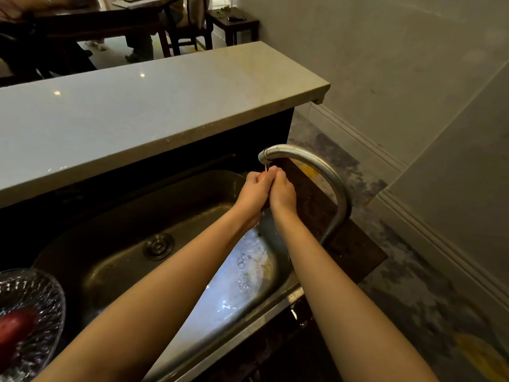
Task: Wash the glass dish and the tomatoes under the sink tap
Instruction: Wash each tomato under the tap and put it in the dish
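Observation:
My left hand (254,193) and my right hand (282,193) are pressed together right under the spout of the curved metal tap (332,179). A thin stream of water falls onto them. Between the fingers a small reddish bit of a tomato (263,175) shows; the rest of it is hidden in my hands. Water drips from my wrists into the steel sink (165,213), pooling at its right end. The ribbed glass dish (44,293) stands at the sink's left edge, holding another red tomato (13,329).
The sink drain (159,246) lies left of my arms. A raised pale counter ledge (137,106) runs behind the sink. Right of the tap the dark worktop (355,252) ends, with floor below. A dining table and chairs stand far behind.

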